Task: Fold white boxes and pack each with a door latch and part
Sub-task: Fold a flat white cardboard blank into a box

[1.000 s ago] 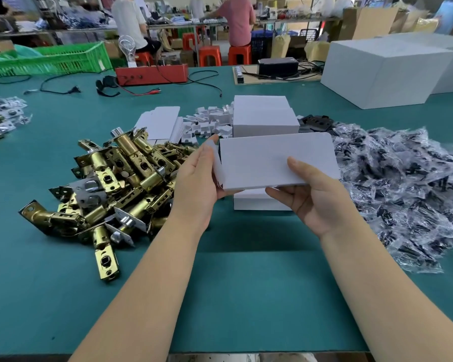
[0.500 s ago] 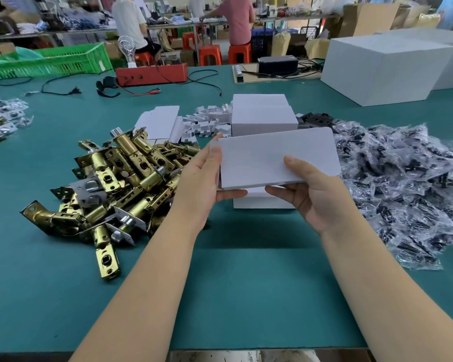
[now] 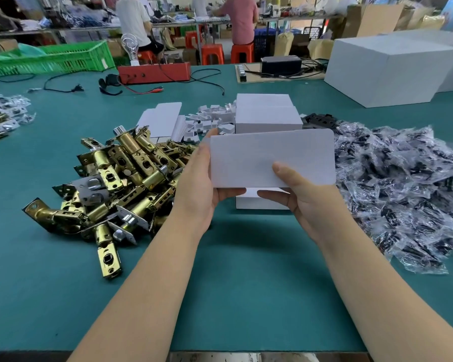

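Both hands hold one flat white box blank [image 3: 267,158] above the green table. My left hand [image 3: 202,186] grips its left end, thumb beneath the lower edge. My right hand [image 3: 301,194] pinches the bottom edge, thumb lying on the front face. To the left lies a pile of brass door latches [image 3: 120,184]. A heap of small parts in clear bags [image 3: 408,189] fills the right side. Behind the blank stand stacked white boxes [image 3: 267,113], and another white box [image 3: 259,202] sits below it, partly hidden.
Flat white blanks [image 3: 162,118] and small white card inserts [image 3: 209,121] lie behind the latches. A big white carton [image 3: 387,66], a red device [image 3: 154,71] with cables and a green crate [image 3: 55,58] stand at the back. More bagged latches [image 3: 3,116] lie far left. People sit beyond.
The white blank has turned from tilted to nearly level and facing me. My left thumb has slid under its lower edge. Both hands kept hold of it.
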Motion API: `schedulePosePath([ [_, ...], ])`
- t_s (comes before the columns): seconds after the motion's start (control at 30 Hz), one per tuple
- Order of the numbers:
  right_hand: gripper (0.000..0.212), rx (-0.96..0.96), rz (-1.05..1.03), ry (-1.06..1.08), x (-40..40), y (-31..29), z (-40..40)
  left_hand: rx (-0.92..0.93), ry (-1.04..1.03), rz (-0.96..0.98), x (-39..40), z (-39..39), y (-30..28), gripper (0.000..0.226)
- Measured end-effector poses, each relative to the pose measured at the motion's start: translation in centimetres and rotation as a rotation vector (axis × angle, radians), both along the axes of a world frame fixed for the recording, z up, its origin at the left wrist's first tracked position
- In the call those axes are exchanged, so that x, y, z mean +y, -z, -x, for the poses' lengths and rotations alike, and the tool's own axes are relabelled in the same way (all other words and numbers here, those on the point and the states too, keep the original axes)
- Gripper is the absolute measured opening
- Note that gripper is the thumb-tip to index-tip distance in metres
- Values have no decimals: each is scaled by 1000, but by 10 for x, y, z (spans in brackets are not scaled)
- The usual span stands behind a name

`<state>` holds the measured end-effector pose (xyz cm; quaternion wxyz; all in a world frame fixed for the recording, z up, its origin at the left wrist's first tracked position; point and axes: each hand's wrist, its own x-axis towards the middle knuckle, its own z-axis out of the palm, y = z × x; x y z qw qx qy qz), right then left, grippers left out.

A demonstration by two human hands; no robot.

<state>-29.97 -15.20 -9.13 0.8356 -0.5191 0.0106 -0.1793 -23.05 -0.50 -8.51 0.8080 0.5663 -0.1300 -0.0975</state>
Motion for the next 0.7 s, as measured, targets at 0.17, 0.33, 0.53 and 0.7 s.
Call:
schedulePosePath([
  [0.17, 40, 17, 41, 58, 4, 7, -1, -44, 88, -12, 0, 2, 2, 48],
  [0.33, 38, 15, 67, 85, -1, 3, -3, -10, 181, 94, 1, 1, 0, 41],
  [0.53, 30, 5, 82, 113, -7, 2, -3, 30, 235, 175, -5, 6, 1, 38],
  [0.7, 21, -53, 515, 159, 2, 4, 0, 123, 3, 203, 0, -7, -4, 41],
])
